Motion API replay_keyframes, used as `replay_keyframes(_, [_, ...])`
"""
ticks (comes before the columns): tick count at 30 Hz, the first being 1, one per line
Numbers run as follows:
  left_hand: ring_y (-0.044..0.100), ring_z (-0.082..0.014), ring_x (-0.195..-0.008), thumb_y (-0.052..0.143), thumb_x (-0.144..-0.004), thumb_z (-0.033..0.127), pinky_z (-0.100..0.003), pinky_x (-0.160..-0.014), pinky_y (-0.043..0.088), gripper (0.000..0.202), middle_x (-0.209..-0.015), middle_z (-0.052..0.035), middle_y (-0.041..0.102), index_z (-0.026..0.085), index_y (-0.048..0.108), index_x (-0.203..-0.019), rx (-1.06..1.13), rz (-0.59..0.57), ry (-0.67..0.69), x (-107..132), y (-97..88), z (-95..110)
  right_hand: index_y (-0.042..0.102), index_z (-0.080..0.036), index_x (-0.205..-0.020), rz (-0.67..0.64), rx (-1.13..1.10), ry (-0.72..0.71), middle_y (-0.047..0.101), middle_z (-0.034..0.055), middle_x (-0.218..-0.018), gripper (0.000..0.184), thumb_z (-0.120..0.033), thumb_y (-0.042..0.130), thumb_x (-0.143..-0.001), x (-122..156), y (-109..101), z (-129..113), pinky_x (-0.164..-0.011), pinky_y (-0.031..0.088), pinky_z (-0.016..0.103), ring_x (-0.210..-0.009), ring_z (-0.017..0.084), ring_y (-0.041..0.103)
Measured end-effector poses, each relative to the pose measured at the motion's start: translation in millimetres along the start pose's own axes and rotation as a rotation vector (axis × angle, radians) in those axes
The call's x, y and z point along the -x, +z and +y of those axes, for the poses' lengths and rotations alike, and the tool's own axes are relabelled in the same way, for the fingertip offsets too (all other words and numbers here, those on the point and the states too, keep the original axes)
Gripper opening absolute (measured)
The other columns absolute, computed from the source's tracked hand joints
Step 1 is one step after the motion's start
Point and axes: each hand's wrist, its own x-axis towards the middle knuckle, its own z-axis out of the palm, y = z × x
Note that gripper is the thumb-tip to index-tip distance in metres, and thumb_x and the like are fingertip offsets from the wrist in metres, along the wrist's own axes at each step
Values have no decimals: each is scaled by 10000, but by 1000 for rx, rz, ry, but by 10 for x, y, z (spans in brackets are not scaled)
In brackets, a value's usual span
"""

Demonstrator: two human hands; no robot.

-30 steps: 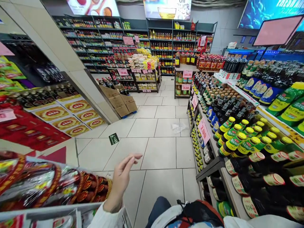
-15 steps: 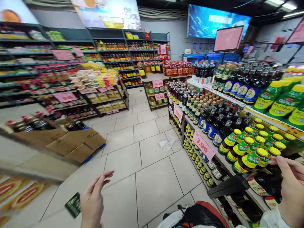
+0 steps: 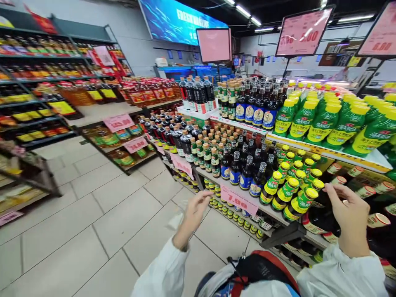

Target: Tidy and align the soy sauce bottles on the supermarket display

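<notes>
My left hand (image 3: pixel 195 212) is held out over the aisle, its loosely bent fingers pointing right, with nothing seen in it. Behind its fingertips is the shelf edge with a pink price card (image 3: pixel 239 199) reading 7.90. At the right, my right hand (image 3: pixel 349 214) is raised with loosely curved fingers, and no object shows in it. Its fingertips appear beside the yellow cap of a green-labelled sauce bottle (image 3: pixel 301 205); whether they touch I cannot tell. Blue-labelled dark bottles (image 3: pixel 246 175) stand left of the yellow-capped ones.
Green pouch-shaped bottles (image 3: pixel 335 123) line the upper tier. Dark bottles with red-rimmed caps (image 3: pixel 379 220) lie tilted at the right. A low oil stand (image 3: pixel 123 154) and wall shelves (image 3: pixel 37 82) are on the left, across the tiled floor (image 3: pixel 102 231). A black-and-red bag (image 3: pixel 262 268) is close below me.
My view has turned right, bringing the sauce shelves toward the middle. In the picture, my left hand has moved right and up; my right hand has shifted slightly left. Cartons at left have left view.
</notes>
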Motion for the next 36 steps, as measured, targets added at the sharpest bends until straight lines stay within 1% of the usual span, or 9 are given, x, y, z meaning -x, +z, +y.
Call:
replay_keyframes(5, [582,-96,-1149,502,-1055,266,-260,-1015,449,222,-1175,-23,653,190,697,-1130,28,-250,281,-762,397,-104,751,-225,-999,-223,103,-282,719,-30,-1002,313,-505,625,-937,-166,657,-184,-818,524,328,-899,186,691])
replay_keyframes(10, [596,-84,-1134,519,-1046,249,-249,-1014,446,202,-1163,-15,658,196,712,-1073,98,-395,311,-1281,362,-437,689,-158,-1275,-532,292,-344,640,60,-1306,464,-484,581,-962,-142,1215,-57,-1042,479,488,-1200,299,607])
replay_keyframes(14, [599,-81,-1132,511,-1049,262,-234,-967,461,208,-1157,-6,664,204,710,-1070,126,-524,356,-1697,273,-684,649,-121,-1377,-567,615,-182,583,106,-1396,544,-291,736,-867,-148,1132,-6,-1110,427,485,-1297,336,548])
replay_keyframes(18, [596,-99,-1126,490,-1056,303,-254,-919,470,239,-1188,-14,647,213,707,-1097,141,-681,346,-1955,338,-753,608,-157,-1432,-605,776,102,598,74,-1383,559,-348,720,-919,-77,917,-167,-1091,411,481,-1280,316,562])
replay_keyframes(21, [585,-98,-1139,487,-1055,274,-267,-967,459,221,-1207,-10,634,222,688,-1132,162,-772,447,-2029,538,-613,532,-196,-1509,-627,752,196,624,64,-1344,599,-368,687,-957,40,866,-238,-1169,298,478,-1267,282,569])
replay_keyframes(23, [558,-96,-1179,500,-1047,239,-275,-1031,433,205,-1239,0,623,232,661,-1174,175,-787,600,-2054,748,-441,478,-217,-1549,-602,713,169,612,61,-1364,624,-360,669,-972,117,866,-226,-1203,211,476,-1286,256,554])
replay_keyframes(29, [424,-202,-1375,557,-982,157,-400,-1163,329,380,-1497,-5,486,224,602,-1354,-73,-730,1000,-2122,1601,60,568,-276,-1447,-525,696,75,642,1,-1309,477,-346,655,-982,192,882,-123,-1087,272,449,-1185,216,584])
replay_keyframes(34, [410,-208,-1425,592,-1016,357,-406,-1226,211,560,-1595,-38,387,209,466,-1541,-522,-854,975,-2128,2121,334,603,-262,-1397,-498,714,95,671,19,-1223,466,-411,674,-961,181,919,-60,-1030,286,427,-1181,238,592])
replay_keyframes(36, [468,-208,-1381,550,-1038,419,-398,-1174,278,575,-1574,-19,420,210,434,-1561,-609,-903,917,-2128,2216,412,624,-258,-1354,-463,690,93,675,14,-1211,450,-408,706,-938,190,935,-38,-1032,280,427,-1169,245,598])
